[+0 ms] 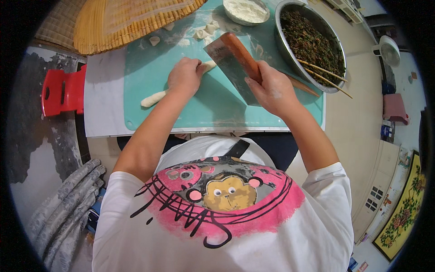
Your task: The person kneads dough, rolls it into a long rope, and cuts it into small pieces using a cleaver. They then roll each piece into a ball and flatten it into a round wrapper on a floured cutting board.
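Observation:
My left hand (184, 75) grips a rope of white dough (153, 99) that lies slantwise on a floured teal mat (210, 114); its ends show on both sides of the hand. In my right hand (273, 86) is a dough scraper with a wooden handle (240, 52) and a broad metal blade (228, 69). The blade is beside the dough's upper end; whether they touch I cannot tell. Small dough pieces (206, 30) lie farther up the mat. A tapered wooden rolling pin (302, 85) is partly hidden behind my right hand.
A metal bowl of chopped filling (311, 42), with chopsticks (328, 76) across its rim, stands at the right. A bowl of flour (246, 12) stands at the back. A woven straw tray (132, 20) overhangs the mat's back left. Left of the table is a red chair (63, 91).

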### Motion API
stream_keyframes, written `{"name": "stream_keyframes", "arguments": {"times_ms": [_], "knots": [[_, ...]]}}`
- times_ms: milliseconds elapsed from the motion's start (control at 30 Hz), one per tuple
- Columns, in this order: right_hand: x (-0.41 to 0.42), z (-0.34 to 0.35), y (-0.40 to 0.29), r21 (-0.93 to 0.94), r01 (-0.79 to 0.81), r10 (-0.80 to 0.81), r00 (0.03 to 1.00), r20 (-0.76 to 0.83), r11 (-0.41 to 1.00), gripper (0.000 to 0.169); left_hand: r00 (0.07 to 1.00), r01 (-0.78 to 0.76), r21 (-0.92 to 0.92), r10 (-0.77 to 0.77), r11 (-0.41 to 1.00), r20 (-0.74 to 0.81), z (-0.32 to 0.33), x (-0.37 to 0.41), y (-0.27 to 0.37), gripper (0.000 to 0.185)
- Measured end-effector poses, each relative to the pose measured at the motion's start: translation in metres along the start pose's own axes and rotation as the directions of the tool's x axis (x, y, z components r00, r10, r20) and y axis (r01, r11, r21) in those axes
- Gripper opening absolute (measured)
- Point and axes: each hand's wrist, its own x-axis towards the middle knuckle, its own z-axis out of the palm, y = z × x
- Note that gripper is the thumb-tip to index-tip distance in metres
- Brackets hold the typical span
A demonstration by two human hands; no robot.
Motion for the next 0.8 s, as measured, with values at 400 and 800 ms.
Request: {"name": "stream_keyframes", "arguments": {"times_ms": [400, 800], "knots": [[0.033, 0.008, -0.026, -0.091, 0.016, -0.012, 0.999, 0.036, 0.996, 0.026, 1.0, 0.003, -0.05, -0.003, 0.999, -0.008, 0.0, 0.003, -0.006, 0.021], [0.077, 0.03, -0.038, -0.219, 0.063, -0.037, 0.992, 0.12, 0.974, 0.021, 0.997, -0.072, 0.072, 0.074, 0.995, -0.025, -0.007, -0.016, 0.001, 0.034]]}}
